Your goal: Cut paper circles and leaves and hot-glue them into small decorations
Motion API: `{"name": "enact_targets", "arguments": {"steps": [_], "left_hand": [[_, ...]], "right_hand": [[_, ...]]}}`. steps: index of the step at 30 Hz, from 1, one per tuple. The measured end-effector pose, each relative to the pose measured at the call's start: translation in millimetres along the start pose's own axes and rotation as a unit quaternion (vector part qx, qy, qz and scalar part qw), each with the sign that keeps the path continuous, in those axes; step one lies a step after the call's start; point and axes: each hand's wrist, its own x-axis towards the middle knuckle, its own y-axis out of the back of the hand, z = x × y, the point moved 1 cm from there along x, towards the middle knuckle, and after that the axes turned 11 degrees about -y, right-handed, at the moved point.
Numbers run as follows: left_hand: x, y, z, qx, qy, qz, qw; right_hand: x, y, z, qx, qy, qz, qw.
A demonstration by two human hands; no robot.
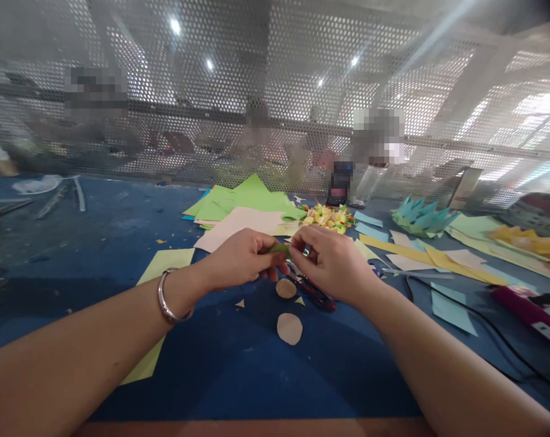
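Note:
Between my two hands is a small piece of green paper (280,249), partly hidden by the fingers. My left hand (247,258), with a silver bangle on the wrist, pinches its left end. The fingertips of my right hand (327,258) close on its right end. Beneath the right hand lie scissors (318,294) with dark red handles, their blades partly covered. Two pale paper circles, a smaller tan one (285,289) and a larger cream one (290,328), rest on the blue table (238,376) below my hands. Small paper scraps (241,303) lie beside them.
Green sheets (251,197) and a pale pink sheet (238,226) are stacked ahead. Behind them stand a pile of yellow paper pieces (328,217) and a phone (341,182). Right: blue folded paper (422,215), a magenta power strip (527,309) and its black cable. Perforated metal screen (293,79) rises behind.

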Motion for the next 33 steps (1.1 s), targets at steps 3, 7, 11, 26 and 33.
{"name": "enact_targets", "arguments": {"steps": [3,7,11,26,33], "left_hand": [[0.6,0.2,0.6,-0.003,0.003,0.004,1.0],[1.1,-0.5,1.1,-0.009,0.002,0.005,1.0],[0.6,-0.6,-1.8,-0.019,-0.001,0.003,1.0],[1.1,8.4,-4.2,0.071,-0.086,0.052,0.992],[0.0,1.3,-1.3,0.088,-0.132,0.084,0.984]], "right_hand": [[-0.5,0.4,0.1,-0.002,-0.006,-0.005,1.0],[-0.3,0.6,-0.2,0.007,0.001,-0.012,1.0],[0.7,1.0,-1.2,0.015,0.01,-0.013,1.0],[1.6,1.8,2.1,0.097,-0.021,-0.037,0.994],[1.0,1.6,-1.8,0.129,-0.028,-0.025,0.991]]}}
